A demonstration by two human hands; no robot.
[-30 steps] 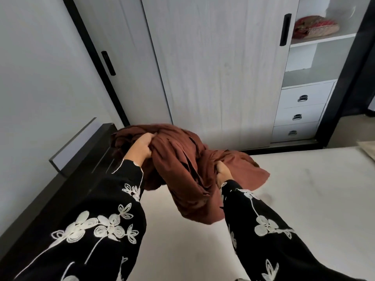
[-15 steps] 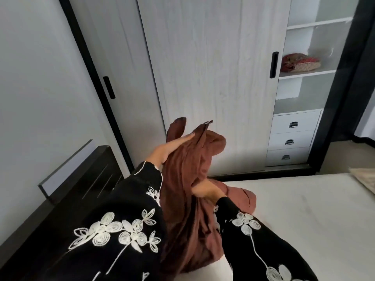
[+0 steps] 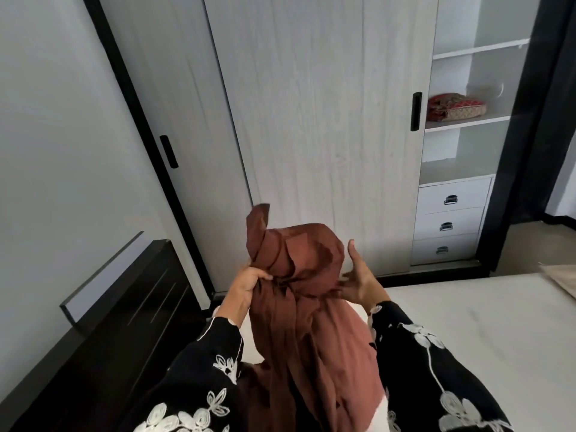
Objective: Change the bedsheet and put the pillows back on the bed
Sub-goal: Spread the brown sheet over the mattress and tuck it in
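A second ago the brown bedsheet [image 3: 305,322] was a low bundle clutched in both hands just over the bed, close to the dark headboard [image 3: 124,322] on the left. It has since been lifted upright in front of the wardrobe door [image 3: 311,120], and most of its length now hangs in a long drape between the two embroidered sleeves. That looks like the sorting stage, hunting for an edge or corner to shake the cloth out, so the spreading itself is not yet done. The left hand [image 3: 247,285] is closed tight, fingers curled round a gathered neck of cloth just below the sheet's raised top, and appears to carry most of the weight. Above that grip one loose end of the sheet stands up in a point. The right hand [image 3: 358,279] is wide, its thumb raised clear of the fabric and its fingers spread, their tips touching a fold on the sheet's right side; it steadies rather than clamps. Further right the mattress [image 3: 467,322] lies bare and pale, awaiting its cover. A beige shape at the far right edge is cut off and cannot be identified, and no pillow is plainly in view.
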